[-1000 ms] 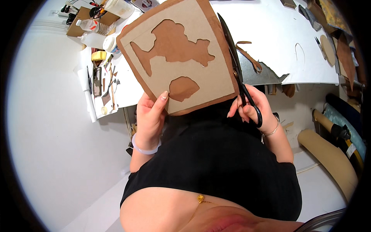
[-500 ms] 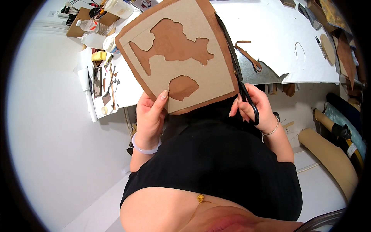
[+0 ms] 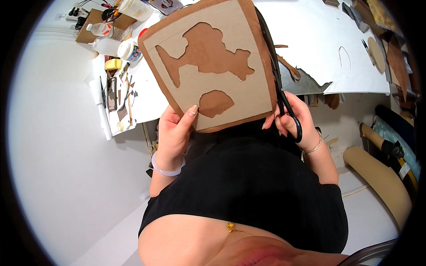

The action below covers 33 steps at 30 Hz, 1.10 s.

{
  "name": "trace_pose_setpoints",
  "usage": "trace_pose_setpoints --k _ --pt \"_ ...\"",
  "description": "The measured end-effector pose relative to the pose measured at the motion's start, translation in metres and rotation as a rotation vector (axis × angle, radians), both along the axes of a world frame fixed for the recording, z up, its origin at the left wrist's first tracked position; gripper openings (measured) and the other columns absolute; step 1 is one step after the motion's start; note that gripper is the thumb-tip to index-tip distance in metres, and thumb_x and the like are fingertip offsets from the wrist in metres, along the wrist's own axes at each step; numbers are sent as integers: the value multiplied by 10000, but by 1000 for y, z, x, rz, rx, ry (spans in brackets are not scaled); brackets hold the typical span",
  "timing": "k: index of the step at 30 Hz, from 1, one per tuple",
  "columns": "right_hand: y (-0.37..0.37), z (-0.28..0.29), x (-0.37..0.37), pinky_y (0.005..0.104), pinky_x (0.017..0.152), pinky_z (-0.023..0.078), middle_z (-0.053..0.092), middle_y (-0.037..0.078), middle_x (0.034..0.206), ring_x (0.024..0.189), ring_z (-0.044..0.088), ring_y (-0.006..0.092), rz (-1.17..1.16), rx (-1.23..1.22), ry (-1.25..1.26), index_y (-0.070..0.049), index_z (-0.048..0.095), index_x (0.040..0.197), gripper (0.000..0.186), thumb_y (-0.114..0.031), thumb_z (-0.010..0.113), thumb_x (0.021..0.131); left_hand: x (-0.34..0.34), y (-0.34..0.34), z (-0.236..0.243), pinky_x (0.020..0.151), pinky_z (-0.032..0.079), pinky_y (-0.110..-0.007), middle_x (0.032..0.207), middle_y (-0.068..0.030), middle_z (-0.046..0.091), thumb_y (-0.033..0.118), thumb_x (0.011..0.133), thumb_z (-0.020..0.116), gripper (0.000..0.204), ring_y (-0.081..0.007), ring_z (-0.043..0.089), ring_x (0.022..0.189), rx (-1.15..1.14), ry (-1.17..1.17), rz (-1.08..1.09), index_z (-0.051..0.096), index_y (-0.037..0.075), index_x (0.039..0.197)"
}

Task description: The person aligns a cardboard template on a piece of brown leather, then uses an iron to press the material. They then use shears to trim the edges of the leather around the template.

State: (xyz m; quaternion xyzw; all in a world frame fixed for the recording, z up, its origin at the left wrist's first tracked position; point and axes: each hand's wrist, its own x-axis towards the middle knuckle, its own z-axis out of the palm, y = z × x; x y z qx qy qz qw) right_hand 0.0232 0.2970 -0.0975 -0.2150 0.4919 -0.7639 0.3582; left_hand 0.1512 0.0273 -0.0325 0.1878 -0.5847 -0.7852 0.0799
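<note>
My left hand [image 3: 175,128] pinches the lower-left edge of a brown leather-like sheet [image 3: 265,57] with a beige card template [image 3: 253,97] lying on it, thumb on top. Two irregular cut-out openings in the card show brown beneath. My right hand [image 3: 297,111] grips large black scissors [image 3: 293,125] by the handles; the blades run upright along the sheet's right edge, partly hidden by it. Beyond them, a curled brown strip [image 3: 290,66] lies over a grey metal plate [image 3: 301,82] on the white table.
The white worktable [image 3: 319,35] holds plastic bottles [image 3: 106,45], a lidded tub [image 3: 128,51], a yellow sponge [image 3: 113,64] and small tools at left; a tan round piece [image 3: 376,55] and scraps sit at right. Rolled materials [image 3: 377,181] lean below the table's right side.
The sheet and template have shifted slightly to the right, covering more of the curled strip. My right hand has risen a little with the scissors; both hands keep their hold.
</note>
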Motion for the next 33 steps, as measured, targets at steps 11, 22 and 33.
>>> trace_pose_setpoints --k 11,22,33 --pt "1 -3 3 176 440 357 687 115 737 466 467 35 -38 77 -34 -87 478 904 361 -360 712 938 -1 2 0 1020 456 -340 1275 -118 632 53 984 607 346 -181 597 1171 21 6 9 532 -32 1311" --pt "1 0 2 174 460 399 569 17 742 675 667 111 -67 -6 -20 -79 488 910 511 -512 753 854 2 3 0 1005 449 -309 1235 -97 660 50 982 611 314 -152 603 1136 -31 -10 -58 571 -25 1284" --pt "3 4 4 175 425 386 553 3 725 669 685 120 -79 75 -46 -85 474 875 301 -257 709 949 2 4 1 998 450 -299 1228 -97 662 52 982 611 320 -142 606 1129 -43 -27 -31 563 -26 1289"
